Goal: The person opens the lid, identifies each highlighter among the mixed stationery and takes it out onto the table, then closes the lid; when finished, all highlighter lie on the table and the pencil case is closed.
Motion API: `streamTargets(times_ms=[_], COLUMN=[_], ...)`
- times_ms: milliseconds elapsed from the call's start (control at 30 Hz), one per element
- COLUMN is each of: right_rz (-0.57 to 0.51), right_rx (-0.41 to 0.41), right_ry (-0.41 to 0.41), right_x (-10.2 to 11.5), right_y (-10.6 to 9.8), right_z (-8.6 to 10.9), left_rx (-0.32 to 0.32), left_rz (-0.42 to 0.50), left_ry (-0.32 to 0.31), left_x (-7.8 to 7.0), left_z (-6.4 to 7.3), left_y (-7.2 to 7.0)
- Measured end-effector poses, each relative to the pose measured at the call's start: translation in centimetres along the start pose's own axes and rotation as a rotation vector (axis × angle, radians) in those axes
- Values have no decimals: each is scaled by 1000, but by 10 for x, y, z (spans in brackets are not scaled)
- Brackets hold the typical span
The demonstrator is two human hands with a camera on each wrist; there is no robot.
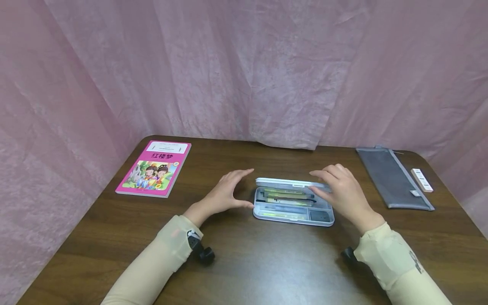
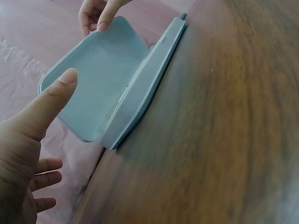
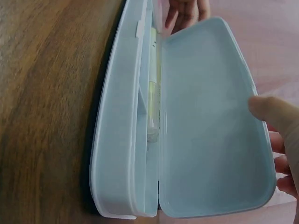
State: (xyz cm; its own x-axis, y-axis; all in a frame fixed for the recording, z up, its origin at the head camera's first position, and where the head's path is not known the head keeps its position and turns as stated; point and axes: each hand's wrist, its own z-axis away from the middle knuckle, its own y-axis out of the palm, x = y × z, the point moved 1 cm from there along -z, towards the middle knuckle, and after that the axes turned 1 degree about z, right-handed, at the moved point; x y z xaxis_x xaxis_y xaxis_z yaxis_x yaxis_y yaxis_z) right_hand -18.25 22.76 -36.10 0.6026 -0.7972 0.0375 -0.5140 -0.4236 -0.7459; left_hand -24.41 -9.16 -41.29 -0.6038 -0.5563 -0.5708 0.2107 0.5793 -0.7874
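A pale blue pencil case (image 1: 293,219) lies on the table with its lid (image 2: 100,74) raised at the far side. Several pens (image 1: 287,201) with yellow-green parts lie inside, and a dark block (image 1: 319,216) fills a small front compartment. My right hand (image 1: 343,192) pinches the lid's edge near its right end, thumb on the inner face and fingers behind. At the case's left end my left hand (image 1: 223,192) is spread, thumb and fingers apart. Its thumb overlaps the lid in the left wrist view, but the head view shows a small gap.
A pink book (image 1: 154,169) lies at the table's left. To the right are a grey mesh zip pouch (image 1: 392,180) and a small white box-like item (image 1: 422,180). Pink curtain (image 1: 244,76) hangs behind the brown wooden table (image 1: 267,262).
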Motion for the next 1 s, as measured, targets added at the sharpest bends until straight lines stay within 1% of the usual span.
streamTargets(times_ms=[233, 400, 567, 733, 1000], right_rz=[43, 62, 71, 76, 55], right_rx=[-101, -136, -124, -108, 6], right_ry=[20, 25, 41, 60, 148], right_x=[0, -1, -3, -5, -12], right_y=[5, 7, 8, 8, 7], right_z=[-6, -8, -9, -9, -12], left_rx=[-26, -31, -41, -36, -30], left_rz=[-33, -45, -58, -63, -95], left_ry=[10, 9, 10, 9, 35], left_x=[0, -1, 0, -1, -6], left_z=[4, 8, 10, 11, 9], left_y=[-4, -5, -5, -5, -6])
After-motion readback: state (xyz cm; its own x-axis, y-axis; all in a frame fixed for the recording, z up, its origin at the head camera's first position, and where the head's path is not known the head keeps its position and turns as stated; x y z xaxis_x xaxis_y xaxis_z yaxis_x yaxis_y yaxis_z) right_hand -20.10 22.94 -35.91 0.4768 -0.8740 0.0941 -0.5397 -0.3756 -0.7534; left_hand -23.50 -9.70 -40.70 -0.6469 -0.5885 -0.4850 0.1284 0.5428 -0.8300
